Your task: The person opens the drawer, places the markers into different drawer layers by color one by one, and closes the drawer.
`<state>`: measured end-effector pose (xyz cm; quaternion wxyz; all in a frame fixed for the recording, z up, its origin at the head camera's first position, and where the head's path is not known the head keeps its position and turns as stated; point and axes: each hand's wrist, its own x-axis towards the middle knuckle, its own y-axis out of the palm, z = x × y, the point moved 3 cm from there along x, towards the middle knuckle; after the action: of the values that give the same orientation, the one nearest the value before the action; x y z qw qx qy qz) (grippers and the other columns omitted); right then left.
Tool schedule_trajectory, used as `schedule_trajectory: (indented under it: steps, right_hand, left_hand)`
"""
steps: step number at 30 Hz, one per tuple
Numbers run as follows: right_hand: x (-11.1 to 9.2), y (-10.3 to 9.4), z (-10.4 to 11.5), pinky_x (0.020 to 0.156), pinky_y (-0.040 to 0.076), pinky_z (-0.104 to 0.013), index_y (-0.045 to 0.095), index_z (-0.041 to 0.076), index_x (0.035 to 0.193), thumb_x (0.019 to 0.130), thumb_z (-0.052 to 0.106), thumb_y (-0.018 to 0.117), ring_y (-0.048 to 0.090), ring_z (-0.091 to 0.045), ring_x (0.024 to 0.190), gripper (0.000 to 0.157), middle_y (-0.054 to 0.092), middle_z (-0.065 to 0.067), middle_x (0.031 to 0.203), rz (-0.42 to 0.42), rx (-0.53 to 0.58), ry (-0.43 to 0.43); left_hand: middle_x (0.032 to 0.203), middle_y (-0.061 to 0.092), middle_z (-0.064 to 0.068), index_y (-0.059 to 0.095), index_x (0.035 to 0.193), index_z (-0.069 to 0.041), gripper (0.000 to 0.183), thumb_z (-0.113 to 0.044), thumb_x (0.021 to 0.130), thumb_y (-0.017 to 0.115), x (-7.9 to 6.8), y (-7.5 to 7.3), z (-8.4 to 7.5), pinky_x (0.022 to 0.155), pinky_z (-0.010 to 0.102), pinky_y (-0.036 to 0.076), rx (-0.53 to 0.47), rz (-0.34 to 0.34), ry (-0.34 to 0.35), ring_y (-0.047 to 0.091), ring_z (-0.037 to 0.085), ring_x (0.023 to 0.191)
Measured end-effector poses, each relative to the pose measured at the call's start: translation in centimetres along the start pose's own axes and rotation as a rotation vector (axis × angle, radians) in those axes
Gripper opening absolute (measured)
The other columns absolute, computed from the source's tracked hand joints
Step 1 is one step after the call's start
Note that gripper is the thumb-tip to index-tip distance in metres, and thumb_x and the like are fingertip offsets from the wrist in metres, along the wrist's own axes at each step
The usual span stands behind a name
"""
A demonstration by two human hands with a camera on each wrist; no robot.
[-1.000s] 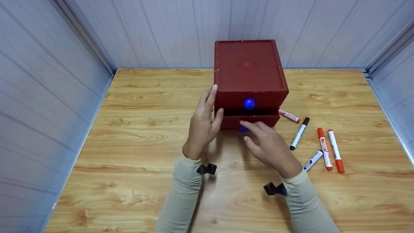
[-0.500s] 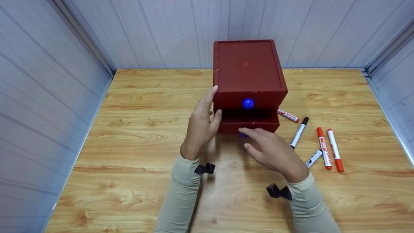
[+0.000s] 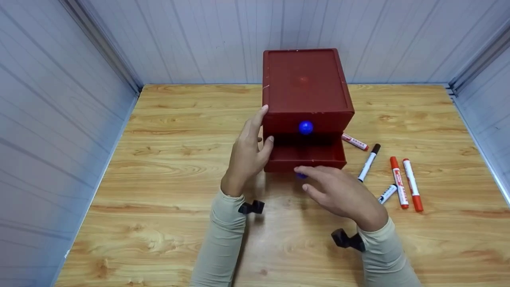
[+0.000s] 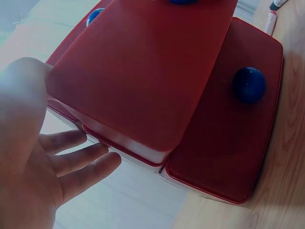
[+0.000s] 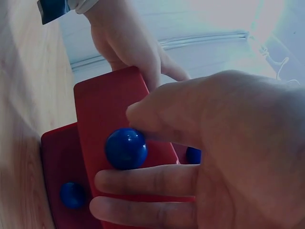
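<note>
A dark red drawer cabinet (image 3: 305, 87) stands at the back of the table. Its middle drawer (image 3: 279, 165) is pulled partway out, and no contents show in the visible part. My right hand (image 3: 342, 195) holds that drawer's round blue knob (image 5: 126, 149), with the thumb on one side and fingers on the other. Against the cabinet's left side rests my left hand (image 3: 248, 153), fingers extended and thumb at the front edge. Above and below, the top drawer's blue knob (image 3: 306, 127) and the bottom drawer's knob (image 4: 249, 85) sit on closed fronts.
Several markers lie right of the cabinet on the wooden table (image 3: 167, 179): a red one (image 3: 355, 142) by its side, a black-capped one (image 3: 369, 162), another black one (image 3: 387, 194) near my right wrist, and two red-capped ones (image 3: 399, 182). Panelled walls (image 3: 199, 40) surround the table.
The middle drawer has slid out toward me along with my right hand, so more of its inside shows. My left hand has stayed nearly still at the cabinet's side.
</note>
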<state>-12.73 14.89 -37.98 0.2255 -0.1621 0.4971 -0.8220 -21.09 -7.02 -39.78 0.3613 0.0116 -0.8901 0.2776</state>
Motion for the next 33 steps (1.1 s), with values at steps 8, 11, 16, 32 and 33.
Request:
schedule_trajectory:
  steps: [8, 11, 16, 32, 33]
  right_hand:
    - [-0.4, -0.4, 0.3, 0.098, 0.049, -0.048, 0.061, 0.025, 0.14, 0.101, 0.034, 0.059, 0.059, -0.017, 0.12, 0.041, 0.062, 0.004, 0.134, 0.075, 0.017, 0.026]
    - [-0.6, -0.6, 0.4, 0.096, 0.05, -0.047, 0.061, 0.026, 0.14, 0.101, 0.034, 0.059, 0.061, -0.014, 0.116, 0.04, 0.063, 0.005, 0.132, 0.099, 0.024, 0.026]
    - [-0.8, -0.6, 0.6, 0.096, 0.051, -0.047, 0.06, 0.025, 0.141, 0.102, 0.037, 0.057, 0.062, -0.014, 0.115, 0.041, 0.064, 0.004, 0.132, 0.129, 0.022, 0.022]
    - [-1.3, -0.7, 1.8, 0.085, 0.052, -0.04, 0.06, 0.023, 0.142, 0.101, 0.041, 0.056, 0.058, -0.008, 0.083, 0.044, 0.068, 0.002, 0.124, 0.238, 0.012, 0.036]
    - [-1.4, -0.7, 1.9, 0.083, 0.051, -0.038, 0.06, 0.022, 0.142, 0.102, 0.041, 0.056, 0.057, -0.007, 0.08, 0.044, 0.069, 0.002, 0.12, 0.238, 0.008, 0.033]
  left_hand:
    - [0.137, 0.054, 0.011, 0.033, 0.156, -0.021, 0.072, -0.004, 0.092, 0.061, 0.0, -0.1, 0.1, 0.079, 0.031, 0.056, -0.008, 0.021, -0.012, 0.056, 0.016, 0.115]
    - [0.138, 0.053, 0.009, 0.033, 0.156, -0.021, 0.072, -0.004, 0.092, 0.061, 0.0, -0.1, 0.2, 0.079, 0.029, 0.056, -0.001, 0.02, -0.011, 0.056, 0.015, 0.113]
    - [0.143, 0.051, 0.007, 0.033, 0.156, -0.022, 0.072, -0.004, 0.093, 0.061, 0.1, 0.0, 0.3, 0.078, 0.031, 0.056, -0.004, 0.014, -0.012, 0.055, 0.015, 0.115]
    - [0.131, 0.056, 0.011, 0.034, 0.156, -0.021, 0.073, -0.003, 0.091, 0.063, -0.1, 0.1, 0.4, 0.079, 0.031, 0.055, -0.001, 0.005, -0.004, 0.056, 0.016, 0.117]
    - [0.131, 0.056, 0.011, 0.034, 0.156, -0.021, 0.073, -0.003, 0.091, 0.063, -0.1, 0.1, 0.4, 0.079, 0.03, 0.055, 0.001, 0.005, -0.004, 0.056, 0.016, 0.117]
